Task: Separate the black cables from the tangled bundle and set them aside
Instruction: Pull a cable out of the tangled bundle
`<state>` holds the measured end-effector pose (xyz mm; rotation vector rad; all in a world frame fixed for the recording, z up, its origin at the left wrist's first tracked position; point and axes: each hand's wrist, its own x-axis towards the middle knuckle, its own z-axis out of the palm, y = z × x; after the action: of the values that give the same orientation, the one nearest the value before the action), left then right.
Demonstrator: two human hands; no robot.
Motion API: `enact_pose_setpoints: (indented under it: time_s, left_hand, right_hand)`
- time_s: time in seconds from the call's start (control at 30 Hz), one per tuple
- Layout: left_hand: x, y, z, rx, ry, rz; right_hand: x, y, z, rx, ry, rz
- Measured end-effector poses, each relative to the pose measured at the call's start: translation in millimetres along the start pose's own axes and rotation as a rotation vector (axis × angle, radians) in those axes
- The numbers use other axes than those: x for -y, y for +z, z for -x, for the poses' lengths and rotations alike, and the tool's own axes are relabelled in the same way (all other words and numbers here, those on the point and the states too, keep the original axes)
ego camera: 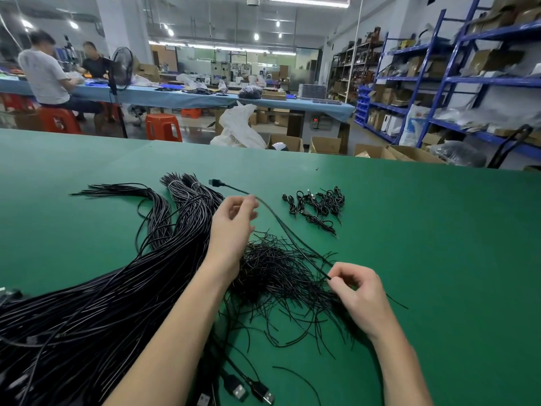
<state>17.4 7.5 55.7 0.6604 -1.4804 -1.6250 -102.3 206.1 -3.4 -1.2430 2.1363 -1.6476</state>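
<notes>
A single black cable [288, 232] stretches between my two hands above the green table [439, 244]. My left hand [234, 227] pinches it near its plug end [215, 183], which points away to the far left. My right hand [360, 294] pinches its bare end above a tangled heap of thin black wires [281, 276]. A thick bundle of long black cables [87, 312] lies to the left, fanning toward tied ends at the far side. A small pile of short coiled black cables [319, 206] sits apart at the far right.
USB plugs [248, 391] lie at the near edge between my forearms. Beyond the table's far edge stand cardboard boxes [325, 145], orange stools [162, 127], blue shelving [439, 80], and two people [46, 74] seated at a blue bench.
</notes>
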Motion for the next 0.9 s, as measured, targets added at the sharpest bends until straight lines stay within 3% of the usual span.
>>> enact_pose_setpoints:
  time_s: [0.07, 0.13, 0.17, 0.3, 0.37, 0.47, 0.6, 0.67, 0.9]
  left_hand:
    - [-7.1, -3.2, -0.9, 0.154, -0.178, 0.296]
    - [-8.1, -3.9, 0.3, 0.25, -0.306, 0.417]
    - [-6.5, -3.5, 1.3, 0.274, -0.342, 0.328]
    - [1.7, -7.9, 2.4, 0.392, -0.248, -0.566]
    - [-0.1, -7.4, 3.6, 0.488, -0.302, -0.676]
    - [1.0, 5.4, 9.9, 0.553, -0.429, -0.383]
    - [9.7, 8.0, 5.4, 0.225, -0.481, 0.238]
    - [11.1, -0.7, -0.5, 0.157, -0.517, 0.475]
    - [1.5, -17.4, -12.4, 0.044, -0.428, 0.718]
  right_hand:
    - [-1.6, 1.3, 0.8, 0.006, 0.006, 0.055]
    - [0.1, 5.3, 0.3, 0.0, 0.0, 0.073]
    - [1.4, 7.7, -0.3, -0.003, -0.005, 0.064]
    - [3.3, 17.0, -4.0, -0.054, -0.019, -0.027]
    - [5.0, 21.2, -5.7, -0.06, -0.022, -0.126]
    - [10.7, 26.3, -6.0, -0.002, -0.043, -0.214]
    - [12.1, 27.5, -2.8, 0.105, -0.044, -0.158]
    - [11.6, 24.5, -2.9, 0.097, -0.032, -0.105]
    - [9.8, 13.5, -2.0, 0.004, -0.045, 0.009]
